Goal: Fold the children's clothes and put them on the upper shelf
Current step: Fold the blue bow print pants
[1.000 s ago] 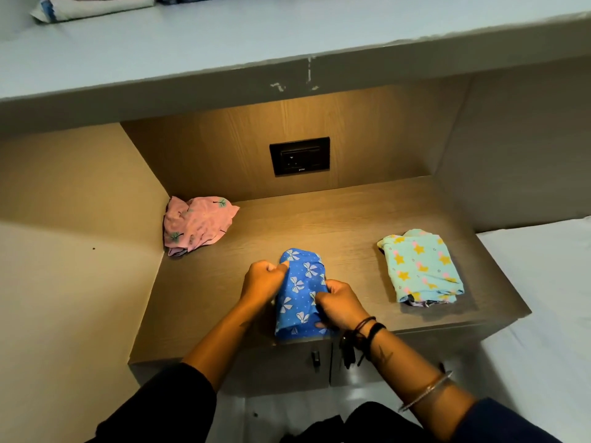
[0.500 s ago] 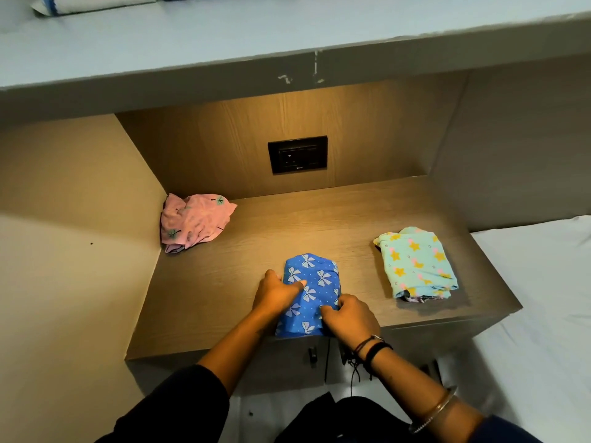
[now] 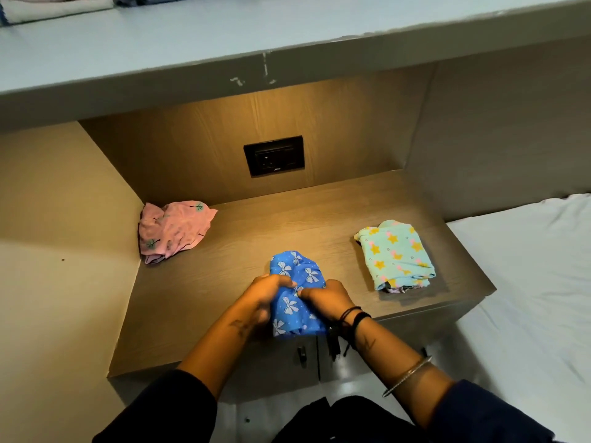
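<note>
A blue garment with white bows [image 3: 295, 282] lies near the front edge of the wooden counter [image 3: 243, 289]. My left hand [image 3: 267, 294] grips its left side and my right hand [image 3: 329, 297] grips its right side; both bunch the cloth at its middle. A folded mint garment with yellow stars [image 3: 395, 254] rests on the counter's right part. A crumpled pink garment [image 3: 172, 230] sits in the back left corner. The pale upper shelf [image 3: 224, 36] runs across the top, with folded clothes [image 3: 54, 6] at its far left.
A black wall socket [image 3: 274, 156] is set in the back panel of the niche. Cabinet doors with a small handle [image 3: 301, 353] lie below the counter. A white bed sheet [image 3: 524, 282] spreads to the right. A beige wall closes the left side.
Both hands moved from pressing the blue garment flat to gathering it at its middle, and its near end now hangs over the counter's front edge. The view tilted slightly.
</note>
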A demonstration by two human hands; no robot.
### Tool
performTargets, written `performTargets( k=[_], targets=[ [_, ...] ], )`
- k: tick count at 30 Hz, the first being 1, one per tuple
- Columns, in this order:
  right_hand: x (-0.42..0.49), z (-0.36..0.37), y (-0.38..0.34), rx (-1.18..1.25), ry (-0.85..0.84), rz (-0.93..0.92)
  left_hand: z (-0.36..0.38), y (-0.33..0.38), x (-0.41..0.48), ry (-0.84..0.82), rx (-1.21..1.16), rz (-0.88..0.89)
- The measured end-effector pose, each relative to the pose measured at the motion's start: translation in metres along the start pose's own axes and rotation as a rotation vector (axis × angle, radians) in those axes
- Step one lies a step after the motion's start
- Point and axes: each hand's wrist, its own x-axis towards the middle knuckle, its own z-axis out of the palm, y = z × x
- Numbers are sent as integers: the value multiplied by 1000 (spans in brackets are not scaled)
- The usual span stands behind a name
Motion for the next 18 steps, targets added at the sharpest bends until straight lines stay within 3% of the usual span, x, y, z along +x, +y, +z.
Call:
performTargets(
  k=[3,10,14,18],
  targets=[
    [-4,-13,-10,237,-101,16,1,7,-7,-153,-105,4],
    [-11,-74,-43,411,-107,-289,51,35,-16,-382,-270,259],
    [-5,-133,-65,208,32,-470,102,52,-12,-372,-275,352],
    [22,-176,-54,38,234,-486,156,51,6,-213,-198,265]
  ],
)
